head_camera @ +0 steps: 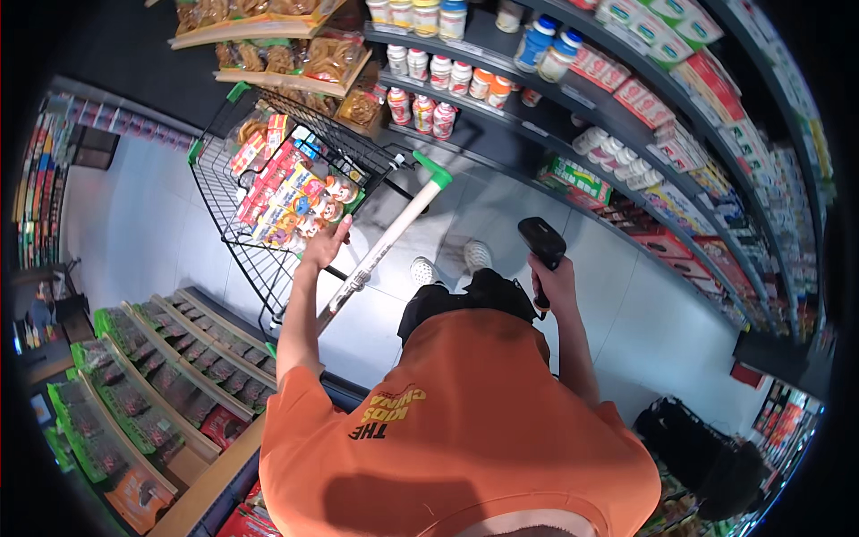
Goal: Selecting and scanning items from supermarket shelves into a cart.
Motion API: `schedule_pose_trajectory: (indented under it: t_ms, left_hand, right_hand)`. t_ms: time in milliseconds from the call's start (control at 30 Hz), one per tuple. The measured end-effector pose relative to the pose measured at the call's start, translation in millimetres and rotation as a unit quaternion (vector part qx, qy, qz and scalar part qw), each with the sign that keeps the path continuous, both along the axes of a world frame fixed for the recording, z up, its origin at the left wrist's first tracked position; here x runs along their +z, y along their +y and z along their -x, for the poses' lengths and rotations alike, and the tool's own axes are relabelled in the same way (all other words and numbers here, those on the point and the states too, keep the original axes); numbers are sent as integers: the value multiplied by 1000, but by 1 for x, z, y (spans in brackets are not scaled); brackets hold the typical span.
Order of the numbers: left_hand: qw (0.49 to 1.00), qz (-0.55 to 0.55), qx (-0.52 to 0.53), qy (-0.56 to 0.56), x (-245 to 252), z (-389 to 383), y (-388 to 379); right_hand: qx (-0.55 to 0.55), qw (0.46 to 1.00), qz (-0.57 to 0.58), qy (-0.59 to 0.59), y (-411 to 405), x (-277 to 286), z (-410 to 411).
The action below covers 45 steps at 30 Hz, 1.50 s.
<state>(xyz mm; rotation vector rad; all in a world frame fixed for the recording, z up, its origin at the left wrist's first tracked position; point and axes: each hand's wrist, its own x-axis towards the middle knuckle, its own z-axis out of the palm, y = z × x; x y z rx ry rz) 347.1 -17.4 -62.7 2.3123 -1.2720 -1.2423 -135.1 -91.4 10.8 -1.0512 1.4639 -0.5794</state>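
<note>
My right hand (556, 278) grips the handle of a black handheld barcode scanner (542, 241), its head pointing up and away from me. My left hand (323, 247) reaches over the near side of a black wire shopping cart (225, 225), thumb apart from the fingers, with no item seen in its grip. Just beyond those fingers are colourful packs with cartoon figures (285, 211); whether they touch is unclear. Red boxes (258, 194) and a clear bag of brown snacks (251, 131) also lie in the cart. Its white push bar (389, 241) has green ends and crosses near my left forearm.
Dark shelves (496, 111) with bottles and boxed drinks curve along the far and right sides. At lower left, a tiered rack (194, 376) holds green-edged packets. Wooden snack shelves (268, 27) stand beyond the cart. A dark bundle (698, 450) is at lower right.
</note>
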Motion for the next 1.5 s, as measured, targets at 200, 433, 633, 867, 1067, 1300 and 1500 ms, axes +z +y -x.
schedule_pose_trajectory:
  t_ms: [200, 433, 633, 867, 1067, 1300, 1500]
  left_hand:
    - [999, 13, 41, -7, -10, 79, 0]
    - [997, 40, 52, -46, -7, 168, -6]
    - [975, 69, 141, 156, -27, 217, 2]
    - [994, 76, 76, 11, -23, 293, -15]
    - [994, 70, 84, -18, -21, 331, -28]
    - [993, 76, 91, 19, -18, 369, -39]
    - [990, 109, 83, 24, -26, 399, -54]
  right_hand:
    - [-19, 999, 5, -45, 16, 5, 42]
    - [-23, 987, 145, 71, 37, -32, 179]
    - [-56, 978, 140, 143, 56, -30, 311]
    - [-181, 971, 89, 127, 98, -53, 391]
    - [-233, 970, 29, 65, 125, -48, 420]
    - [-255, 962, 37, 91, 111, -46, 461]
    - [-280, 958, 9, 63, 76, -40, 470]
